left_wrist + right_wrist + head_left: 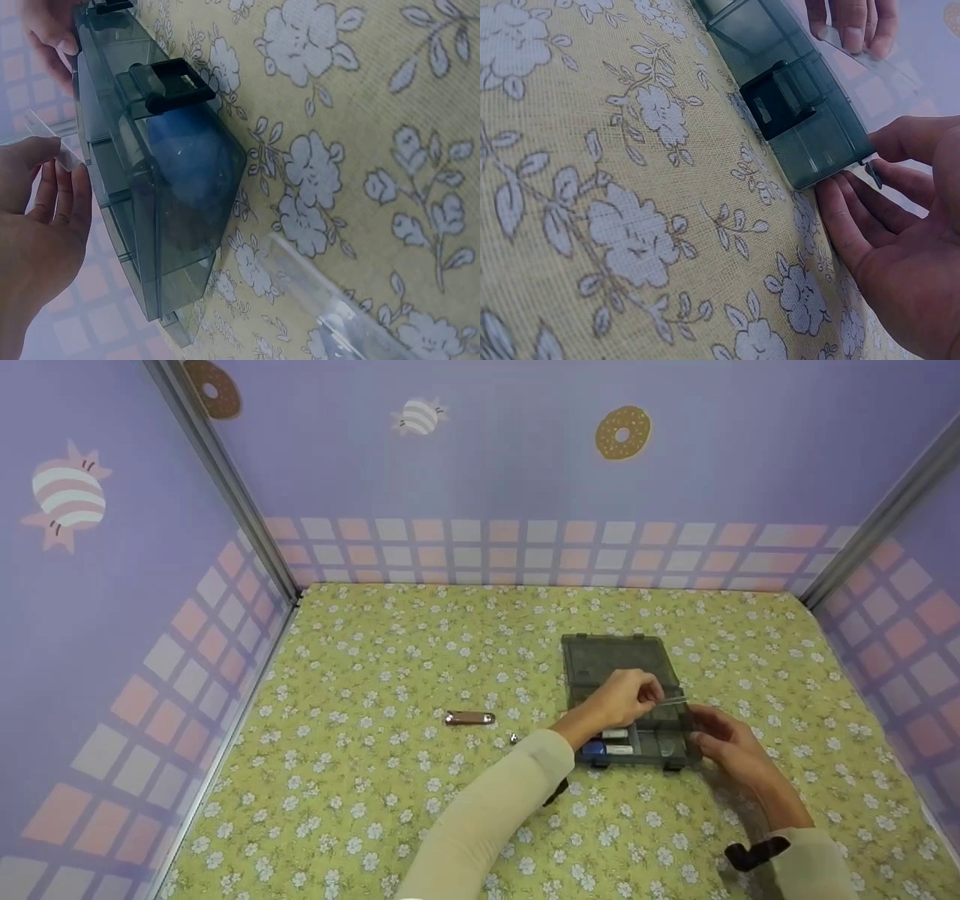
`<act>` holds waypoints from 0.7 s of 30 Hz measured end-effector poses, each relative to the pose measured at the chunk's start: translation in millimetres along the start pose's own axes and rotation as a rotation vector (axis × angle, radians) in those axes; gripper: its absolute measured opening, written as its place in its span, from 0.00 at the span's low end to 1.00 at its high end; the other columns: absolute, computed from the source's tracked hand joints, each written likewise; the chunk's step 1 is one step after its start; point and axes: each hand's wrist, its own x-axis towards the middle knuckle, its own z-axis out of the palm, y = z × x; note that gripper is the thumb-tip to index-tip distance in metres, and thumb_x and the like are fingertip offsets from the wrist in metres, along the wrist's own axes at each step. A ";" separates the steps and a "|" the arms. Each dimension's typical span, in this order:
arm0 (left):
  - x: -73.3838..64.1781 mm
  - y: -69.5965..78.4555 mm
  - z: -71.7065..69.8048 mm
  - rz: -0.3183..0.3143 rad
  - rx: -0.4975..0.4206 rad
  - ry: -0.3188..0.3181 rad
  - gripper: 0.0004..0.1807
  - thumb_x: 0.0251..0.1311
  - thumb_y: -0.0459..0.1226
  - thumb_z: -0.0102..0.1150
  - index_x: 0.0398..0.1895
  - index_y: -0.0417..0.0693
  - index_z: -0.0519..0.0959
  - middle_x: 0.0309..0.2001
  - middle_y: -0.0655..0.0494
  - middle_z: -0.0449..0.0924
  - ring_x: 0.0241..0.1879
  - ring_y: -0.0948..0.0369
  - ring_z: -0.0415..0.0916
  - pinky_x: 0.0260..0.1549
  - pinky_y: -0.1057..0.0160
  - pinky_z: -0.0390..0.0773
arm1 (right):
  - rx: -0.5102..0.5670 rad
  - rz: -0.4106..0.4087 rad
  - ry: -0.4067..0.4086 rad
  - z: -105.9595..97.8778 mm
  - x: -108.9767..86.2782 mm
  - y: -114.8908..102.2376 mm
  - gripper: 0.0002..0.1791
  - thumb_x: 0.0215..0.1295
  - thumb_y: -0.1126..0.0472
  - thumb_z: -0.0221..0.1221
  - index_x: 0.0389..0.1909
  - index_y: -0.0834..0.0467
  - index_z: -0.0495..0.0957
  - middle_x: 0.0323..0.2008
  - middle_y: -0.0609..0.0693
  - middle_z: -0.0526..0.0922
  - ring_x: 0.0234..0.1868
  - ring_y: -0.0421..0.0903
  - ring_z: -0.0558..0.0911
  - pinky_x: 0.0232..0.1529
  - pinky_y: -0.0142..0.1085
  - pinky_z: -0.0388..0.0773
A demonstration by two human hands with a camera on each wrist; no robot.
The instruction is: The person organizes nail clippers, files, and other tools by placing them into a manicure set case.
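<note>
A dark translucent plastic storage box point(646, 760) lies on the table with its lid point(611, 656) folded back. Over its right-hand compartments, my left hand point(619, 697) pinches a thin clear plastic strip point(866, 60) between thumb and fingers. My right hand point(731, 746) grips the box's right side, thumb at the top edge and fingers low against the wall. Inside the left compartments lie a blue item point(187, 154) and small white pieces point(619, 749). Two black latches point(778, 100) are on the front wall.
Left of the box lies a brown folding pocketknife point(469, 718) with silver ends. A tiny shiny metal piece point(514, 738) sits between it and my left sleeve. The flowered tablecloth point(360, 660) is bounded by patterned purple walls point(495, 472) at the back and sides.
</note>
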 end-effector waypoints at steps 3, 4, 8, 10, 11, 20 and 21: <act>-0.4 -0.8 1.6 0.003 0.011 -0.008 0.06 0.76 0.33 0.60 0.49 0.47 0.86 0.42 0.62 0.82 0.39 0.72 0.76 0.38 0.79 0.75 | 0.008 0.003 -0.001 0.2 -0.4 0.4 0.33 0.83 0.62 0.55 0.81 0.67 0.57 0.78 0.69 0.61 0.75 0.65 0.64 0.56 0.28 0.78; -0.8 -1.3 1.8 0.003 0.011 -0.009 0.06 0.76 0.33 0.60 0.49 0.47 0.86 0.42 0.62 0.82 0.39 0.72 0.76 0.38 0.78 0.75 | 0.011 0.004 0.001 0.2 -0.3 0.3 0.33 0.83 0.62 0.55 0.81 0.67 0.58 0.78 0.69 0.61 0.75 0.66 0.63 0.56 0.28 0.78; -2.4 -3.6 2.3 -0.001 0.010 -0.009 0.06 0.77 0.33 0.60 0.48 0.48 0.86 0.42 0.63 0.82 0.39 0.72 0.76 0.38 0.78 0.76 | 0.018 0.007 0.001 0.0 0.0 0.0 0.33 0.83 0.62 0.56 0.81 0.67 0.58 0.78 0.69 0.61 0.76 0.67 0.62 0.56 0.27 0.78; -2.7 -4.4 2.5 -0.001 0.008 -0.007 0.06 0.77 0.33 0.60 0.48 0.49 0.85 0.42 0.63 0.82 0.39 0.72 0.76 0.39 0.78 0.76 | 0.010 0.008 0.003 -0.1 0.0 -0.2 0.33 0.83 0.61 0.56 0.81 0.66 0.58 0.78 0.69 0.61 0.76 0.67 0.62 0.56 0.27 0.78; -2.7 -4.8 2.6 0.000 0.008 -0.005 0.06 0.77 0.33 0.60 0.48 0.49 0.85 0.42 0.63 0.82 0.39 0.73 0.76 0.39 0.78 0.76 | 0.008 0.009 0.004 -0.1 0.0 -0.3 0.33 0.83 0.61 0.56 0.81 0.66 0.58 0.78 0.69 0.61 0.76 0.67 0.63 0.56 0.27 0.78; -0.7 -6.2 4.2 -0.003 0.023 0.022 0.08 0.76 0.33 0.61 0.52 0.45 0.86 0.45 0.59 0.81 0.41 0.70 0.77 0.40 0.78 0.75 | 0.004 0.015 0.006 -0.1 -1.4 -1.8 0.33 0.83 0.61 0.56 0.81 0.65 0.58 0.78 0.68 0.62 0.75 0.62 0.66 0.57 0.29 0.78; -0.8 -6.2 3.7 -0.009 0.024 0.024 0.09 0.76 0.33 0.61 0.53 0.45 0.85 0.45 0.59 0.80 0.42 0.70 0.76 0.40 0.78 0.75 | 0.009 0.015 0.006 -0.1 -1.4 -1.8 0.33 0.83 0.61 0.56 0.81 0.65 0.58 0.77 0.68 0.62 0.75 0.61 0.66 0.57 0.29 0.78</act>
